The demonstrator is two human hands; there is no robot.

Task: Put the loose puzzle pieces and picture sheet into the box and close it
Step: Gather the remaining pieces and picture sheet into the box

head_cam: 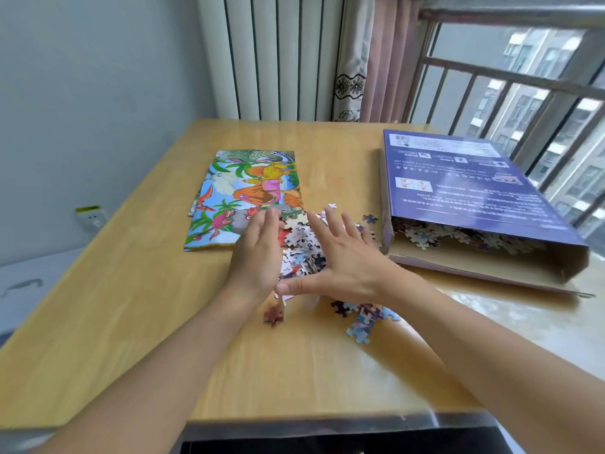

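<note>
While both hands bracket the heap of small multicoloured cardboard puzzle pieces (302,247), the left hand (258,253) and right hand (343,260) show straight, spread fingers, gripping nothing. Beyond the left fingertips lies the bright dinosaur picture sheet (244,194); past the right fingers sits the flat purple cardboard box (471,188), end flap open, some pieces inside. Roughly halfway, I'd judge: heap, sheet and closing remain.

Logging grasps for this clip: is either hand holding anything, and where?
Nothing is held. The left hand and right hand are open, flanking the loose puzzle pieces.
</note>
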